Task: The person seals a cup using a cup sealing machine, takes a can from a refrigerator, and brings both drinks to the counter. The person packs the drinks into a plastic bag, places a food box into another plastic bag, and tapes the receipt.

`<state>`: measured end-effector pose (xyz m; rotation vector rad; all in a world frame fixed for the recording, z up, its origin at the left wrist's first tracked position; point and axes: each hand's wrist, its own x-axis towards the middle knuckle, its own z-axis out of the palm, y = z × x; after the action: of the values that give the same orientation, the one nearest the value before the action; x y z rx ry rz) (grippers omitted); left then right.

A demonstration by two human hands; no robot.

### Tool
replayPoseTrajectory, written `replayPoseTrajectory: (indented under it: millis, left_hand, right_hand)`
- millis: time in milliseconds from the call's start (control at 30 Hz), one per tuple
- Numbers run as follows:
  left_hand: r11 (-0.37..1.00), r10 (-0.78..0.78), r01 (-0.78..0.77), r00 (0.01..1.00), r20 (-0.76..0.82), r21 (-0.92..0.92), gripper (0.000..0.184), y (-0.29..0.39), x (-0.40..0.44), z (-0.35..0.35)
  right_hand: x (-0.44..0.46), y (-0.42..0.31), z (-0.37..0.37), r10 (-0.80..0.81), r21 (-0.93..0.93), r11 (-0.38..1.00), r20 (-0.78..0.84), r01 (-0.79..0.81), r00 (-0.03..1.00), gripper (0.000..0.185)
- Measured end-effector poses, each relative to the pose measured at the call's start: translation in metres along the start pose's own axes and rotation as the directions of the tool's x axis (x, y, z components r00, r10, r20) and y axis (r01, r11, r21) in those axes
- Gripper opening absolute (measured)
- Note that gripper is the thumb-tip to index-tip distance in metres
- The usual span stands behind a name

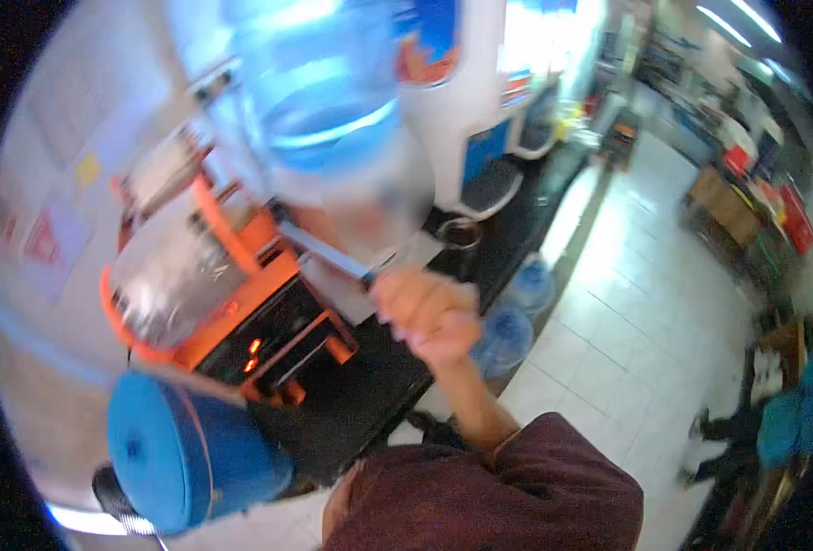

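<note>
My right hand [429,317] is closed around the near end of a long, narrow, pale tool [324,253]. Its shaft slants up and left from my fist, and motion blur hides its exact kind. Just left of the tool stands an orange machine [273,285] with red lit digits and a large roll of clear film [172,280]. Beyond my fist, a big blue water bottle [324,83] rests above a pale, blurred base [379,188]. My left hand is out of view; only a bit of skin shows beside the maroon shirt [489,500].
A lidded blue drum [181,450] stands at the lower left by the black counter [379,367]. Large clear-blue bottles [506,340] sit on the tiled floor [599,340]. Boxes [723,202] and goods line the right side, where a person in teal [792,422] appears at the edge.
</note>
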<state>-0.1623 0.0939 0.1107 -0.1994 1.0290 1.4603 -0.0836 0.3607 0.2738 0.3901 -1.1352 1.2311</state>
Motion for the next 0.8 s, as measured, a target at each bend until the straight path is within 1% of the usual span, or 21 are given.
replayPoseTrajectory:
  millis: [33, 100, 200, 300, 333, 433, 467, 500, 567, 767, 800]
  left_hand:
    - [0.999, 0.018, -0.020, 0.998, 0.055, 0.031, 0.033, 0.003, 0.011, 0.005]
    - [0.995, 0.032, -0.042, 0.993, 0.111, 0.089, 0.034, 0.009, 0.032, 0.016]
    - [0.982, 0.053, -0.084, 0.983, 0.175, 0.172, 0.034, 0.021, 0.050, 0.035]
    - [0.965, 0.091, -0.138, 0.974, 0.208, 0.224, 0.034, 0.032, 0.062, 0.047]
    - [0.959, 0.111, -0.161, 0.970, 0.215, 0.234, 0.034, 0.034, 0.067, 0.048]
    - [0.933, 0.161, -0.228, 0.957, 0.241, 0.280, 0.035, 0.051, 0.081, 0.061]
    - [0.922, 0.185, -0.257, 0.949, 0.255, 0.290, 0.035, 0.058, 0.086, 0.067]
    - [0.911, 0.208, -0.284, 0.943, 0.262, 0.300, 0.035, 0.065, 0.090, 0.073]
    - [0.890, 0.245, -0.330, 0.928, 0.280, 0.315, 0.035, 0.077, 0.097, 0.083]
    - [0.826, 0.359, -0.453, 0.881, 0.307, 0.335, 0.036, 0.109, 0.103, 0.102]
    - [0.816, 0.373, -0.468, 0.874, 0.310, 0.338, 0.036, 0.114, 0.102, 0.102]
  right_hand:
    - [0.001, -0.002, 0.001, 0.024, 0.018, 1.000, 0.002, -0.024, 1.000, 0.035]
    - [0.004, -0.002, -0.002, 0.057, 0.043, 0.997, 0.026, -0.058, 0.998, 0.032]
    - [0.004, -0.002, -0.003, 0.052, 0.104, 0.993, 0.062, -0.058, 0.997, 0.029]
    - [0.005, -0.003, -0.005, 0.053, 0.093, 0.994, 0.069, -0.059, 0.996, 0.028]
    - [0.005, 0.001, -0.008, -0.003, 0.168, 0.986, 0.126, -0.018, 0.992, 0.029]
    - [0.009, -0.006, -0.007, 0.036, 0.098, 0.994, 0.132, -0.049, 0.991, 0.026]
    - [0.007, -0.003, -0.007, 0.041, 0.051, 0.998, 0.113, -0.047, 0.993, 0.034]
    - [0.008, -0.006, -0.007, 0.064, 0.085, 0.994, 0.119, -0.074, 0.991, 0.037]
    - [0.006, -0.008, -0.008, 0.094, 0.088, 0.990, 0.140, -0.107, 0.986, 0.037]
    - [0.008, -0.006, -0.007, 0.048, 0.136, 0.988, 0.159, -0.071, 0.986, 0.033]
    - [0.007, -0.006, -0.007, 0.053, 0.117, 0.990, 0.178, -0.075, 0.983, 0.038]
